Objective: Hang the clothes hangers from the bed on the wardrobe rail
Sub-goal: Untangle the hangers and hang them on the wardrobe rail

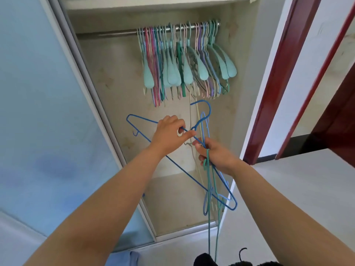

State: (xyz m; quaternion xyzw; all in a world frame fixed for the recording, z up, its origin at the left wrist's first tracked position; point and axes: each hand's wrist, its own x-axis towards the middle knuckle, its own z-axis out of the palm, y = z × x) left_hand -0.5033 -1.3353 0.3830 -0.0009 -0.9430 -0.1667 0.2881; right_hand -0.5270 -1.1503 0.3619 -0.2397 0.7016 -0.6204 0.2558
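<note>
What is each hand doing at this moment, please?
Left hand: pinches the dark blue hanger near its neck.
Right hand: grips a bunch of hangers, light blue and teal.

Soft, even daylight fills the scene, brightest on the white wall (307, 187) at the right; shadows are faint. The wide lens bends straight lines near the edges, so the door frame (276, 77) leans. The hands and hangers look slightly soft, and the far rail (119, 32) shows a small glint.
</note>
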